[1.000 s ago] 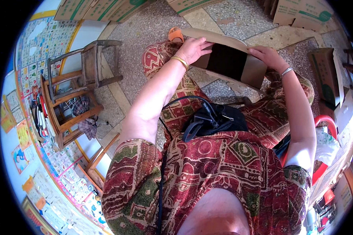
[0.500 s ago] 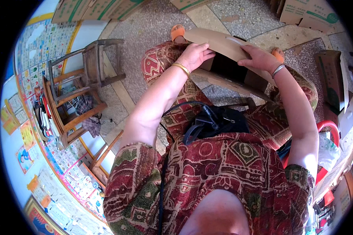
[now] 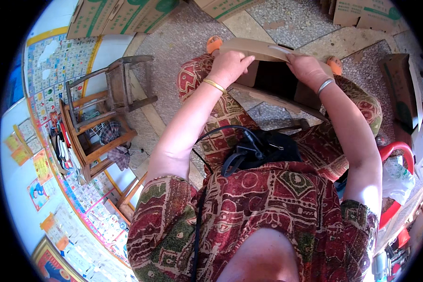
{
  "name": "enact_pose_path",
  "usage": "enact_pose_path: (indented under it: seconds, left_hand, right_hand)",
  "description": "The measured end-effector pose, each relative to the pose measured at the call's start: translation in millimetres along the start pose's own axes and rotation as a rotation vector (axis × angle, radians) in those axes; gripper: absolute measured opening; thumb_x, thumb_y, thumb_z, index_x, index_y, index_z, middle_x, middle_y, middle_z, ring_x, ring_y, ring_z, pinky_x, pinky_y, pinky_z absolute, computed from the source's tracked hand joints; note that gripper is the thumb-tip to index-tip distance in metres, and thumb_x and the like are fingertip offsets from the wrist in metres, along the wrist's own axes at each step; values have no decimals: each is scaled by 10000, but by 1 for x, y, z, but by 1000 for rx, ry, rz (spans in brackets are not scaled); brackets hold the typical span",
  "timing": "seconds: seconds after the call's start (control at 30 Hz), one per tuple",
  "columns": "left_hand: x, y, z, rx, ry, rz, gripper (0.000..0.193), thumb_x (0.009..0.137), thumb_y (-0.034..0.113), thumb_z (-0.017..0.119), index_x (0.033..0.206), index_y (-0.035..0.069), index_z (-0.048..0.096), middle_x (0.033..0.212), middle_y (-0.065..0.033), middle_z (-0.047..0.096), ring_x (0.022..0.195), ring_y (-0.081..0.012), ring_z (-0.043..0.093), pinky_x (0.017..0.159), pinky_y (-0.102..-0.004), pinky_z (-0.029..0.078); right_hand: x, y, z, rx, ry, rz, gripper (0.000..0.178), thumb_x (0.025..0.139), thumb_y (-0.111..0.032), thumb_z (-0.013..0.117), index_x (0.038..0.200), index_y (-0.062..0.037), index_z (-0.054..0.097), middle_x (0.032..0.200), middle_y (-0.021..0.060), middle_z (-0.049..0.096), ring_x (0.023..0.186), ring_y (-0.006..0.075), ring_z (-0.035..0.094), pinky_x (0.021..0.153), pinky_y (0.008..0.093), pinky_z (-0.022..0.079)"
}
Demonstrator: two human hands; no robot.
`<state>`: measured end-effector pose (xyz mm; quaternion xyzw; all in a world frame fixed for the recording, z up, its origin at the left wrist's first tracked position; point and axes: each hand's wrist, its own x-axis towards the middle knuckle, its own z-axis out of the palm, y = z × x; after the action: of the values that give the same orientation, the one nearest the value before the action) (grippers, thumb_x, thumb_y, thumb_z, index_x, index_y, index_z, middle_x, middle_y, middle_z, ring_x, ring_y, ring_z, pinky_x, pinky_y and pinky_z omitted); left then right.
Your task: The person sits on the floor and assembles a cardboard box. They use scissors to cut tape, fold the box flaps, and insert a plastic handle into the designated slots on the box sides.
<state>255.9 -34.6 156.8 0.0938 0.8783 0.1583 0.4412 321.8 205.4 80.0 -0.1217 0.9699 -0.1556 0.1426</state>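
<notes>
Two hands (image 3: 227,69), one held box (image 3: 256,48)

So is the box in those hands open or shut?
The box is open: its dark inside shows next to the flap. Too dark to tell whether anything's inside.

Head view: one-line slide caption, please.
Left hand and right hand grip the raised flap of an open cardboard box between the knees.
</notes>
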Motion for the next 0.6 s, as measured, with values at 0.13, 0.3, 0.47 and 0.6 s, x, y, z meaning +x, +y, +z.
enact_pose_path:
  seconds: [0.13,0.3,0.47,0.6]
  left_hand:
    - [7,2,-2,551,700,703,584,800,421,689,1231,45,568,1296,-113,569,1259,-232,475,1038,-373,392]
    - [37,-7,7,657,287,596,636,831,399,658,1349,77,477,1366,-139,513,1230,-318,503,1030,-411,399]
    - [62,-36,48,667,391,735,462,886,197,580,1298,12,487,1285,-201,546,1173,-342,533,974,-423,438]
    - [71,-31,55,690,423,769,359,847,78,508,1193,-17,523,1132,-206,587,1048,-344,585,878,-400,489]
  right_hand:
    - [-1,-5,16,-39,62,-62,119,870,-143,542,903,-40,592,844,188,664,786,356,663,699,446,538]
    - [-5,-6,32,-60,161,-134,97,825,-80,543,903,-34,574,851,169,642,781,330,663,667,415,549]
    - [-14,-9,43,-193,281,-233,146,776,-74,548,911,-21,558,858,140,610,788,298,649,654,383,556]
    - [-19,-7,50,-194,330,-210,180,768,-76,546,936,-12,553,889,124,601,816,273,637,646,361,560]
